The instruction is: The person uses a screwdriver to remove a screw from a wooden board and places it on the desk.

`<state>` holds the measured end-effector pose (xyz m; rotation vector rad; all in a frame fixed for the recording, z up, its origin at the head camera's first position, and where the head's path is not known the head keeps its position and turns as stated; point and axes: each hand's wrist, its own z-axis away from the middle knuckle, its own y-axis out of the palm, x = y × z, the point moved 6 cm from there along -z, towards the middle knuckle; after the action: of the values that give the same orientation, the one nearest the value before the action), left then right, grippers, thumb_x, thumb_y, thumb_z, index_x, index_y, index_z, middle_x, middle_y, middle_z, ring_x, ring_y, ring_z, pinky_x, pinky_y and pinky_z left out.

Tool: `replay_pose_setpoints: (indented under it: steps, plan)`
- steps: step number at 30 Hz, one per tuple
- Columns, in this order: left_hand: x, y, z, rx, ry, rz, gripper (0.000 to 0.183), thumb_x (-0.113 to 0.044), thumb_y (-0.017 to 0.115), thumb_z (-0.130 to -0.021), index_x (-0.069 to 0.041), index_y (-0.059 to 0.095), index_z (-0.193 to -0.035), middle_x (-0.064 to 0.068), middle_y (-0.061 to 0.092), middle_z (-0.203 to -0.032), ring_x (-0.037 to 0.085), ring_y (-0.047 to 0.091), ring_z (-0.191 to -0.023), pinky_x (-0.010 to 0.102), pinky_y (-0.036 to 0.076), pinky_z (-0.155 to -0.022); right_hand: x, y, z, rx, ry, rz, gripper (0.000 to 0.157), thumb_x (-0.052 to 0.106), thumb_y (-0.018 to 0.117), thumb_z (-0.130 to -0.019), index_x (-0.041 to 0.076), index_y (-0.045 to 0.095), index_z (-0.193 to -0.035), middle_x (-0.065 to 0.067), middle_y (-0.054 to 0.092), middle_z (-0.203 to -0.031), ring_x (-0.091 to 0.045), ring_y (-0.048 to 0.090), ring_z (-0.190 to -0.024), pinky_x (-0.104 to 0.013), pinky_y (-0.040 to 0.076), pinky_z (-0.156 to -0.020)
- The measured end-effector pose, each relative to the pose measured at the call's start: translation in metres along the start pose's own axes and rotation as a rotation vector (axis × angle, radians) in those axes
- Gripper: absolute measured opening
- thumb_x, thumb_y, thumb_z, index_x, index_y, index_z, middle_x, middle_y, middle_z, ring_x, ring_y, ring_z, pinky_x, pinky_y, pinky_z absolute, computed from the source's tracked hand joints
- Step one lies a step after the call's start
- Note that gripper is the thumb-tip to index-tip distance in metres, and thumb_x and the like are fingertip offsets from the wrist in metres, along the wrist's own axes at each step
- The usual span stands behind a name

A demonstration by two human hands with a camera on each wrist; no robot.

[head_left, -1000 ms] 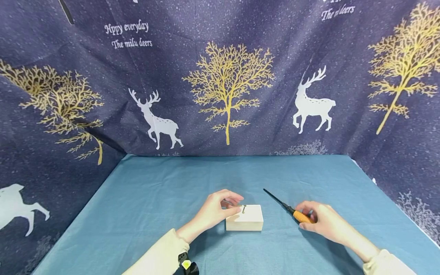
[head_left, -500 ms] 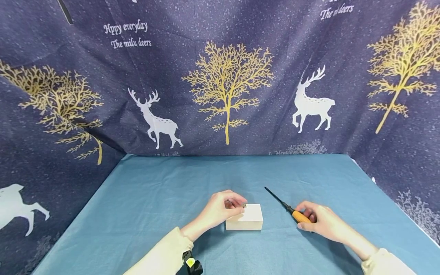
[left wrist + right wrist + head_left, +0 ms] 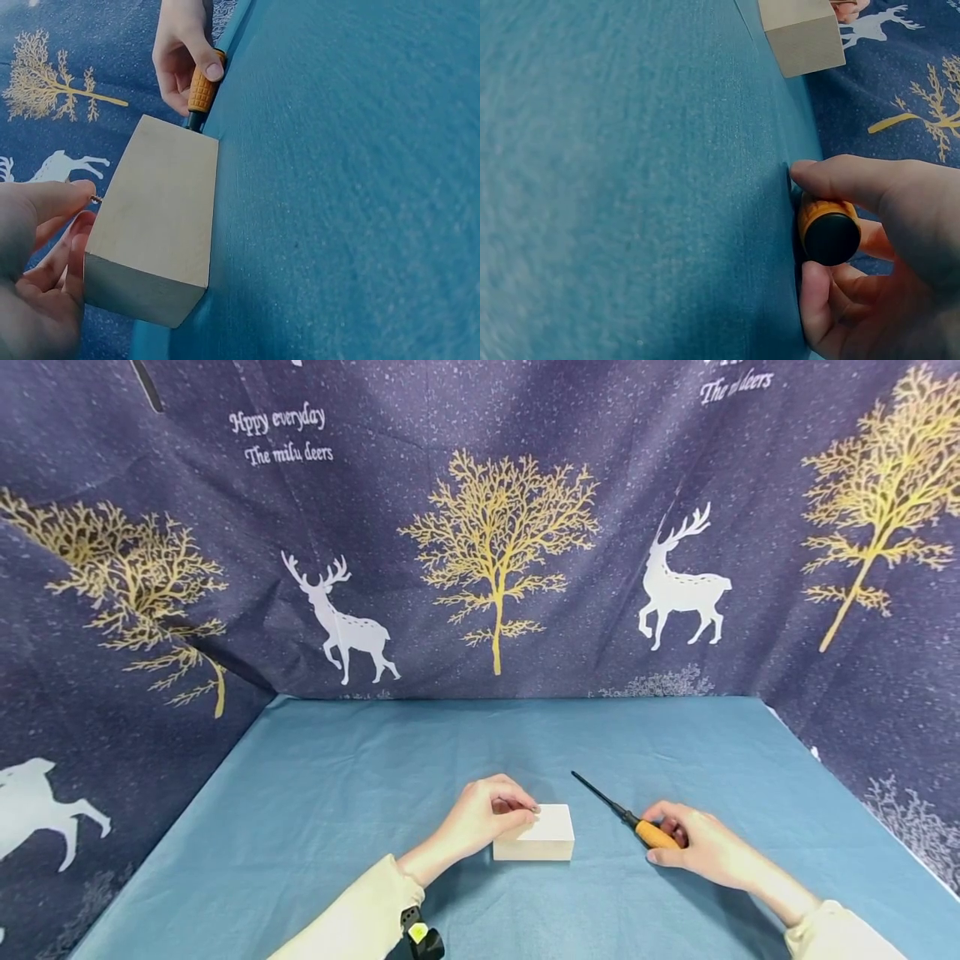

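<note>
A pale wooden block (image 3: 534, 843) sits on the blue cloth in front of me. Over its top, my left hand (image 3: 483, 814) pinches a small screw (image 3: 96, 199) between thumb and fingertips. In the left wrist view only a bit of the screw's thread shows, right at the block's top face; the fingers hide the rest. To the right, my right hand (image 3: 701, 843) holds the orange handle of a screwdriver (image 3: 656, 835) between thumb and fingers. Its black shaft points away and to the left, apart from the block. The right wrist view shows the handle's black end cap (image 3: 832, 238).
Blue cloth (image 3: 360, 760) covers the table and runs back to a dark hanging curtain (image 3: 525, 410) printed with deer and trees. A small black device (image 3: 423, 939) is strapped at the left sleeve.
A second ago the screw showed on the block's top beside the left fingertips; since then the left hand has moved slightly right and pinched it. The right hand and screwdriver have barely shifted.
</note>
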<state>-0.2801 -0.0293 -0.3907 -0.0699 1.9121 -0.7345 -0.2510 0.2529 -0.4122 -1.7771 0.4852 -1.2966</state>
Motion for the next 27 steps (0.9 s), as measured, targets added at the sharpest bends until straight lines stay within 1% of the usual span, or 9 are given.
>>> replay_pose_setpoints:
  steps: [7, 16, 27]
  plan:
    - [-0.0024, 0.0003, 0.0004, -0.018, -0.015, 0.015, 0.003, -0.02, 0.073, -0.08, -0.021, 0.074, -0.084, -0.003, 0.067, -0.086, 0.005, 0.062, -0.075, 0.016, 0.05, -0.069, -0.0019, 0.0006, 0.0001, -0.01, -0.004, 0.008, 0.034, 0.033, 0.074, -0.078, 0.019, 0.059, -0.106, 0.007, 0.057, -0.077, 0.002, 0.046, -0.062, -0.018, 0.038, -0.054]
    - [-0.0041, -0.0001, 0.0005, -0.037, -0.02, -0.01, 0.004, -0.019, 0.074, -0.08, -0.021, 0.073, -0.083, -0.005, 0.07, -0.084, 0.001, 0.062, -0.072, 0.015, 0.05, -0.068, -0.0021, 0.0015, 0.0013, -0.006, -0.003, -0.014, 0.035, 0.032, 0.073, -0.079, 0.017, 0.059, -0.107, 0.006, 0.057, -0.078, 0.002, 0.047, -0.063, -0.018, 0.039, -0.054]
    - [-0.0014, -0.0003, -0.0006, -0.068, -0.042, -0.029, 0.005, -0.019, 0.075, -0.079, -0.022, 0.071, -0.081, -0.006, 0.071, -0.078, 0.0, 0.061, -0.065, 0.015, 0.049, -0.063, -0.0001, 0.0016, 0.0014, 0.009, -0.001, -0.027, 0.036, 0.032, 0.073, -0.08, 0.016, 0.058, -0.109, 0.005, 0.058, -0.079, 0.002, 0.047, -0.062, -0.019, 0.039, -0.053]
